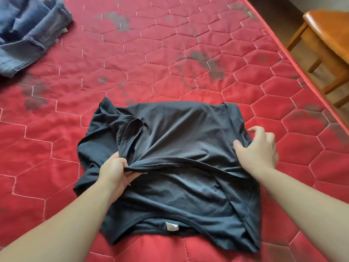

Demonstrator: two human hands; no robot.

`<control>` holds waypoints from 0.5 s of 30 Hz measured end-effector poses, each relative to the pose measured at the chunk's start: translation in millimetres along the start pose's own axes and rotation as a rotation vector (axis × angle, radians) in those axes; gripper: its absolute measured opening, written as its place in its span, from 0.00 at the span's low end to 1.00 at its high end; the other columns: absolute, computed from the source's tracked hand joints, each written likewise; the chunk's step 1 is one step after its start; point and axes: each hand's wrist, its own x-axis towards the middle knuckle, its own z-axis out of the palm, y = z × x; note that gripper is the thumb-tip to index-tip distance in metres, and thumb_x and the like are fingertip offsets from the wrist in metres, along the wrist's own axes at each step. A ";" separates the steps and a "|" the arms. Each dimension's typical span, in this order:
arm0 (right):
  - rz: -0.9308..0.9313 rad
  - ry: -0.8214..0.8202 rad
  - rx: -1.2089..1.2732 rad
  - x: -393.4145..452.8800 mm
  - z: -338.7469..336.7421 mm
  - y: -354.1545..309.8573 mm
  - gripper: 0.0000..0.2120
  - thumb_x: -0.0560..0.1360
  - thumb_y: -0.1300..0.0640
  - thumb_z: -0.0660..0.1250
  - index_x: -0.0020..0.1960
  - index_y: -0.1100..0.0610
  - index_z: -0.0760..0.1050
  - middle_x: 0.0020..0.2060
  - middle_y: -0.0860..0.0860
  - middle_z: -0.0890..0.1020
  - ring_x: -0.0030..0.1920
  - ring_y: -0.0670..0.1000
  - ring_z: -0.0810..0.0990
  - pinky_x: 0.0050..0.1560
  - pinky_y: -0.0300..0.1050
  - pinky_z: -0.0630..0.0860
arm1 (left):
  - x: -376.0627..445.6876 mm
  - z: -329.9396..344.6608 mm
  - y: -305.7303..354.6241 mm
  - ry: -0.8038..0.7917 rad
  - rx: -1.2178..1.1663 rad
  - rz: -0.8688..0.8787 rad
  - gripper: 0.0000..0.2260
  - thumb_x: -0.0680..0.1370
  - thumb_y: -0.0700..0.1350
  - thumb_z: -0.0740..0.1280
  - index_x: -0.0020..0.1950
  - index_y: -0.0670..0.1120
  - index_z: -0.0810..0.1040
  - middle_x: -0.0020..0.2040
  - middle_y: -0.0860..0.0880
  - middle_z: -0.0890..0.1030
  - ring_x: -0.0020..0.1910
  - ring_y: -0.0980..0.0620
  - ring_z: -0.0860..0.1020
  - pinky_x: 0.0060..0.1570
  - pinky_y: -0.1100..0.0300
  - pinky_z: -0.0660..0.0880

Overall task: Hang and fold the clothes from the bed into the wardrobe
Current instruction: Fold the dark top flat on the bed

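Black tee [175,167] lies flat mid-bed on the red quilted mattress [207,44], collar + tag nearest the person, hem edge doubled back across the middle, prob. a half-fold in progress. Left hand [115,173] pinches that hem edge, thumb over fingers; right hand [258,148] sits fingers spread and loose at the tee's right side, gripping nothing, both forearms stretched fwd. Jeans [28,33] bunched far left, wooden chair [324,44] off the bed's right side.

The jeans [28,33] and wooden chair [328,44] run off-frame; the shirt's print [144,173] seems illegible.
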 end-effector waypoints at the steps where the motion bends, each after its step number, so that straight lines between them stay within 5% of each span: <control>1: -0.071 0.113 0.065 -12.6 3.0 -11.3 0.19 0.72 0.50 0.70 0.61 0.52 0.71 0.57 0.54 0.73 0.59 0.58 0.73 0.60 0.54 0.66 | -1.6 -0.1 1.1 -0.009 -0.014 -0.009 0.24 0.67 0.28 0.46 0.49 0.44 0.76 0.51 0.39 0.81 0.46 0.41 0.82 0.31 0.51 0.81; 3: -0.287 0.077 0.240 -44.4 17.1 -48.9 0.15 0.71 0.53 0.70 0.57 0.52 0.74 0.51 0.49 0.74 0.55 0.53 0.75 0.59 0.54 0.69 | -5.3 -1.2 3.5 -0.029 -0.043 -0.024 0.24 0.68 0.28 0.46 0.50 0.43 0.77 0.53 0.37 0.80 0.46 0.39 0.82 0.32 0.49 0.81; 6: -0.492 -0.257 0.339 -86.3 53.2 -116.8 0.10 0.72 0.50 0.70 0.52 0.51 0.77 0.46 0.46 0.76 0.48 0.47 0.77 0.55 0.52 0.74 | -10.7 -2.6 4.5 -0.054 -0.031 -0.052 0.23 0.68 0.30 0.47 0.54 0.40 0.77 0.55 0.35 0.81 0.48 0.37 0.82 0.35 0.49 0.81; 11: -0.220 -0.533 0.348 -91.4 92.2 -205.7 0.34 0.69 0.42 0.73 0.69 0.55 0.66 0.62 0.53 0.72 0.61 0.52 0.74 0.59 0.45 0.70 | -28.7 -12.3 -4.8 -0.105 -0.014 -0.135 0.10 0.77 0.38 0.55 0.51 0.38 0.74 0.49 0.39 0.83 0.47 0.42 0.83 0.41 0.50 0.81; 13: -0.125 -0.553 0.326 -85.2 102.7 -218.4 0.29 0.70 0.47 0.73 0.66 0.55 0.68 0.58 0.52 0.77 0.59 0.53 0.76 0.55 0.43 0.70 | -33.3 -23.2 -9.3 -0.148 -0.028 -0.159 0.13 0.81 0.44 0.56 0.57 0.39 0.76 0.45 0.42 0.85 0.47 0.45 0.83 0.43 0.51 0.81; 15: -0.228 -0.492 0.321 -91.4 104.9 -224.5 0.13 0.72 0.55 0.69 0.56 0.53 0.74 0.44 0.47 0.79 0.50 0.52 0.78 0.48 0.39 0.68 | -33.7 -32.5 -12.3 -0.200 -0.071 -0.178 0.15 0.82 0.49 0.57 0.61 0.43 0.76 0.47 0.42 0.85 0.49 0.46 0.84 0.44 0.51 0.81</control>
